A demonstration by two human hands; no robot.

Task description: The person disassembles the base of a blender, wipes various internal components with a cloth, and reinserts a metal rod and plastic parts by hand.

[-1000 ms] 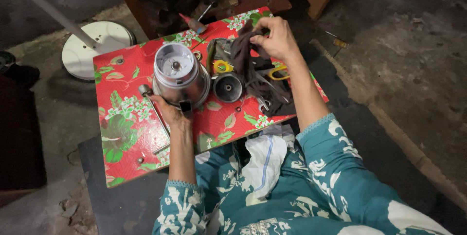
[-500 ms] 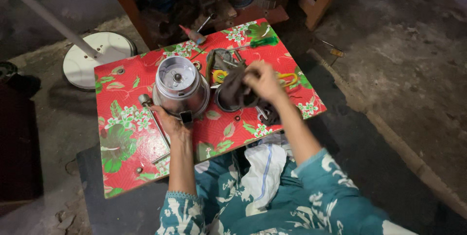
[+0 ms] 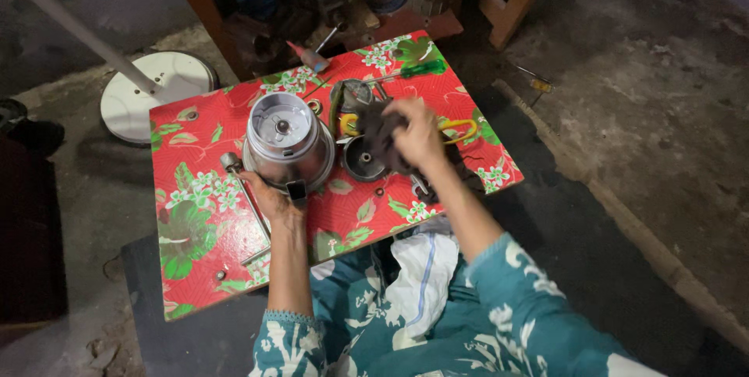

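We find the left hand (image 3: pixel 269 196) cupped against the near side of a round steel vessel (image 3: pixel 287 143), fingers pressed to its wall; the vessel stands upright on the counter (image 3: pixel 203 229), which is covered in red floral oilcloth. The right hand (image 3: pixel 420 136) is closed around a dark cloth (image 3: pixel 380 131), bunching it just above the counter's middle. A small dark metal cup (image 3: pixel 363 160) sits immediately beside that cloth, between the vessel and the right hand. A yellow-handled tool (image 3: pixel 460 126) lies partly under the right hand. A green-handled screwdriver (image 3: pixel 421 68) rests near the far edge. A long metal rod (image 3: pixel 246 193) lies left of the left hand. A white cloth (image 3: pixel 421 275) lies in the person's lap.
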